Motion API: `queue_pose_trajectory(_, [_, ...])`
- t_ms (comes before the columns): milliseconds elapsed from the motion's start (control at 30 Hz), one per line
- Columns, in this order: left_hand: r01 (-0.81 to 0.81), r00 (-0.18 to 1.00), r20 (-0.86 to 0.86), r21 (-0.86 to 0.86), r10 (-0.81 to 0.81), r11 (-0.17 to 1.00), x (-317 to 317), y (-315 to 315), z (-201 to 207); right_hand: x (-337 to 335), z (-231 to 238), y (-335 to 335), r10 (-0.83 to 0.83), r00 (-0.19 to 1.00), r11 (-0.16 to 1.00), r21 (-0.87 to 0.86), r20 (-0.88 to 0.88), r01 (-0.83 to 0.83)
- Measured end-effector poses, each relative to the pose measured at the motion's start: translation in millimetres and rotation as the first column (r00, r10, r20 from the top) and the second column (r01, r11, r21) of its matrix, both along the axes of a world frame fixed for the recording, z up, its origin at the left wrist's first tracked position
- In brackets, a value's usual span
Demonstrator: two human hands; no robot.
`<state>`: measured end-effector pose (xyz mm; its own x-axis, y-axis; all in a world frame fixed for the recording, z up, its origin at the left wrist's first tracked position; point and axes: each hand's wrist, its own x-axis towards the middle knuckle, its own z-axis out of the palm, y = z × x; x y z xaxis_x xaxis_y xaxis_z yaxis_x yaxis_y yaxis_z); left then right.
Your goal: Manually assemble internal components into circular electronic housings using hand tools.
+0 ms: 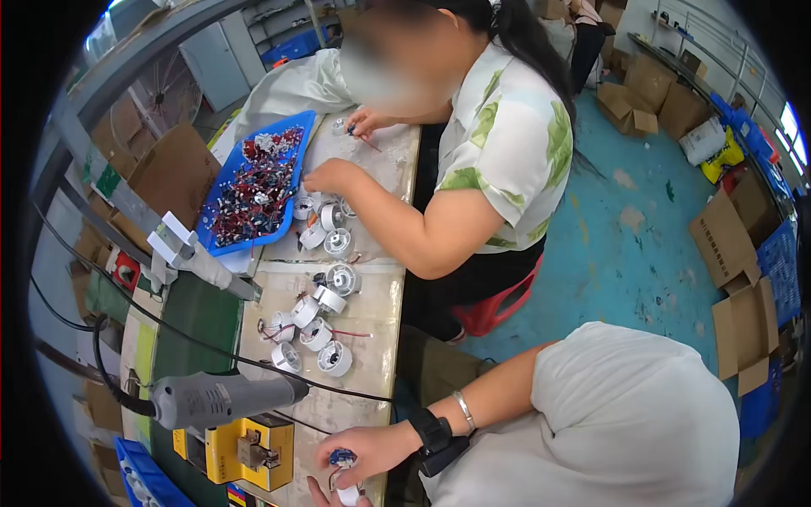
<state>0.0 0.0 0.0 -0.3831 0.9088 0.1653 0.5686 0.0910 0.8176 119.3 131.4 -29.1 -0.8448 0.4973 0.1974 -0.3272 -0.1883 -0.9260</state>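
My right hand (376, 452), with a black strap on the wrist, comes in from the lower right and pinches a small blue part (342, 457) with thin wires. Just below it, the fingers of my left hand (316, 493) show at the lower edge, around a white round plastic piece (348, 495); the rest of that hand is cut off. Left of my hands stands a yellow-and-black block (269, 452) with a metal fitting. A grey corded handheld tool (221, 399) extends above it. Farther up the table are several white round housings (334, 358), some with wires.
Across the table a co-worker (498, 144) handles small parts near a blue tray (291, 188) heaped with wired components. A black cable (253, 362) crosses the tabletop. Along the left runs a green belt (190, 325). Cardboard boxes (743, 329) stand on the floor at right.
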Motion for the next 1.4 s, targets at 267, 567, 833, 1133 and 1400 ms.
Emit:
queue_pose_trajectory(267, [0.083, 0.863, -0.502, 0.263, 0.063, 0.961, 9, 0, 15, 3, 17, -12, -0.247, 0.965, 0.942, 0.212, -0.092, 0.261])
queue_pose_trajectory(567, [-0.128, 0.886, -0.376, 0.369, 0.273, 0.921, 22, 2, 18, 2, 20, -10, -0.139, 0.99, 0.929, 0.352, 0.039, 0.117])
queue_pose_trajectory(833, [-0.058, 0.335, 0.941, 0.067, -0.044, 0.996, 15, -5, 2, -1, 29, -15, 0.001, 0.996, 0.942, 0.333, -0.093, 0.03])
queue_pose_trajectory(1133, [-0.044, 0.23, 0.97, 0.092, -0.08, 0.995, 13, -1, -4, 24, 53, 13, -0.059, 0.993, 0.936, 0.351, 0.1, 0.02])
queue_pose_trajectory(1400, [-0.09, 0.097, 0.995, 0.025, -0.017, 0.996, 10, -7, -3, 11, 57, 8, -0.205, 0.972, 0.637, 0.77, 0.118, 0.041])
